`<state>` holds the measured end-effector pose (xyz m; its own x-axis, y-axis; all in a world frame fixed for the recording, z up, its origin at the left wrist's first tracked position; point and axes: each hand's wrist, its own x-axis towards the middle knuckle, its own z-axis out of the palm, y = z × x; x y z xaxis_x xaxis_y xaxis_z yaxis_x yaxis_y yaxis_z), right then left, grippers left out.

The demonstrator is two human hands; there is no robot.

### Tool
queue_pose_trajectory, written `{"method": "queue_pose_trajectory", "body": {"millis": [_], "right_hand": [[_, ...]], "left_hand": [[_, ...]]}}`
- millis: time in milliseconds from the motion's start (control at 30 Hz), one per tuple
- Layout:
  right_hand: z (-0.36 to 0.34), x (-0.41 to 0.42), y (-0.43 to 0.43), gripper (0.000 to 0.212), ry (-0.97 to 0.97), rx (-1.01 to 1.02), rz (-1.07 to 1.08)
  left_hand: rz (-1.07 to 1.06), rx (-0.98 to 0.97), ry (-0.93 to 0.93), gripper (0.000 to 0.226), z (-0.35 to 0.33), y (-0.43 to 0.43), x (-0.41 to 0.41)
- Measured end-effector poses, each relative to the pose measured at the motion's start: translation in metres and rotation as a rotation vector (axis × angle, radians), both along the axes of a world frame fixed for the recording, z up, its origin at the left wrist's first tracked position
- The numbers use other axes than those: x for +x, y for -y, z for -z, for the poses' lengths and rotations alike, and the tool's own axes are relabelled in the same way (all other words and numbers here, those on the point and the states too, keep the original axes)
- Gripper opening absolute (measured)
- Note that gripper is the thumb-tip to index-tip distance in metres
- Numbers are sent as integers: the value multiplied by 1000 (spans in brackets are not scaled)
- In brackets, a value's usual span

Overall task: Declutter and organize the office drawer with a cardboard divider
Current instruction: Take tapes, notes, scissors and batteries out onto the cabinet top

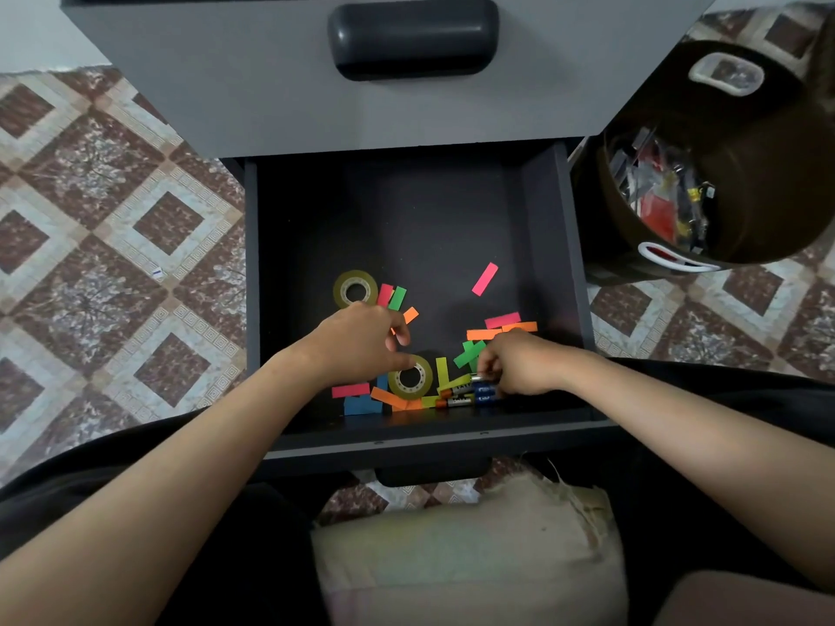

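The open dark drawer (pixel 558 246) holds a loose pile near its front wall. One clear tape roll (pixel 355 289) lies at the left, and a second tape roll (pixel 410 377) sits near the front. Neon paper strips lie scattered, among them a pink strip (pixel 485 278) lying alone farther back. Several batteries (pixel 458 396) rest at the front. My left hand (pixel 361 341) hovers with curled fingers between the two rolls, its thumb at the near roll's rim; an orange sliver shows under the fingers. My right hand (pixel 519 363) is closed on blue batteries (pixel 485 390).
The closed grey drawer above has a dark handle (pixel 413 38). A brown bucket (pixel 768 173) with mixed small items stands on the patterned floor to the right. A beige cushion (pixel 465 558) lies under the drawer front, between my knees.
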<state>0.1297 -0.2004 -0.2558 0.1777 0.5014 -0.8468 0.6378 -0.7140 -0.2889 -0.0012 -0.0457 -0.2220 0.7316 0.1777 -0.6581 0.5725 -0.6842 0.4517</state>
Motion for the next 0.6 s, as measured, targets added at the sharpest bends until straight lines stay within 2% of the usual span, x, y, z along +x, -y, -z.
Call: {"method": "queue_pose_trajectory", "body": {"millis": [167,267,400,600], "right_hand": [[-13,12,-7,29,24,73,124],[-16,20,-8,21,103,169,181],[-6,22,-6,24,166,214,242],[1,18,0,21,83,131,120]], "left_hand": [[9,-6,-13,28,0,1,-1],[20,-4,-35,29,0,2,0],[18,16,-42,29,0,1,0],[26,23,-56,29,3,2,0]]}}
